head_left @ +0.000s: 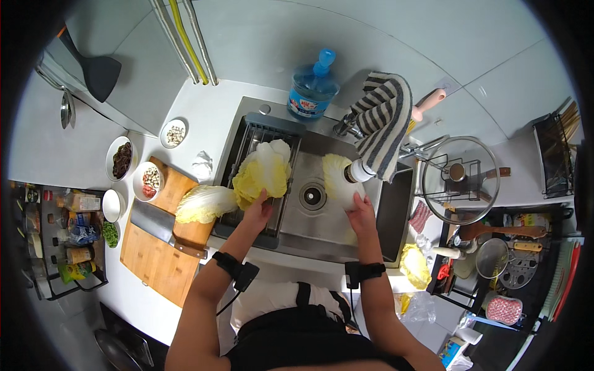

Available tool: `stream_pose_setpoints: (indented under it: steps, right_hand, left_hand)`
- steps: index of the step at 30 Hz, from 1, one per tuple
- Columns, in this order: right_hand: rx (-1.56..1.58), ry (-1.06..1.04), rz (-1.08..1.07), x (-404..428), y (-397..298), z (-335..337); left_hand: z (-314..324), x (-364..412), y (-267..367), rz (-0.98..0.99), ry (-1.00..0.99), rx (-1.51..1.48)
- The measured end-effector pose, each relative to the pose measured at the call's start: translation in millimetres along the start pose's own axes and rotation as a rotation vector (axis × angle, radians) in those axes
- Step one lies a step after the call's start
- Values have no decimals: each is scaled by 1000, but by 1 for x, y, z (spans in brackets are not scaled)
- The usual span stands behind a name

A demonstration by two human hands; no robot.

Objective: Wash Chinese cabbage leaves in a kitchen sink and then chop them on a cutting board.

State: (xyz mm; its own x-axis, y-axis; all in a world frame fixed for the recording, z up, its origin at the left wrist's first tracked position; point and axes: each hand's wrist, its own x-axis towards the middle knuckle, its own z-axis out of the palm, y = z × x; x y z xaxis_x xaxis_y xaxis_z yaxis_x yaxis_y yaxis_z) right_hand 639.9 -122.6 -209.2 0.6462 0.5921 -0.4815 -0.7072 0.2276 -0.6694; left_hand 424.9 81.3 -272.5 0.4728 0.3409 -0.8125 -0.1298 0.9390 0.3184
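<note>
My left hand (259,214) is at the lower edge of several yellow-white napa cabbage leaves (265,167) over the grey draining basket (274,118) in the sink's left side. Its thumb lies on a leaf, and the other fingers are curled and partly hidden. Between thumb and fingers, my right hand (363,215) holds a single napa cabbage leaf (335,174) over the stainless steel sink (306,239), right of the drain (313,196). The white faucet head (361,171) covers part of this leaf. Another cabbage leaf (204,204) spans from the cutting board to the basket.
On the wooden cutting board (155,262) lies a cleaver (153,222). Small bowls of chopped food (148,182) stand by it. A striped towel (385,120) drapes over the faucet, near a blue detergent bottle (312,95). Right of the sink are a glass lid (459,181) and a cabbage piece (414,265).
</note>
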Motion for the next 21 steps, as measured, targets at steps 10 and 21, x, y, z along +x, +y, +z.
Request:
stream_pose_setpoints:
  steps: [10,21]
  right_hand:
    - [-5,69,27,-25,7,-15]
    - [-27,50,40,-28,10,-21]
  left_hand:
    - [3,47,11,336,93,-284]
    - [58,3,34,1267,367,520]
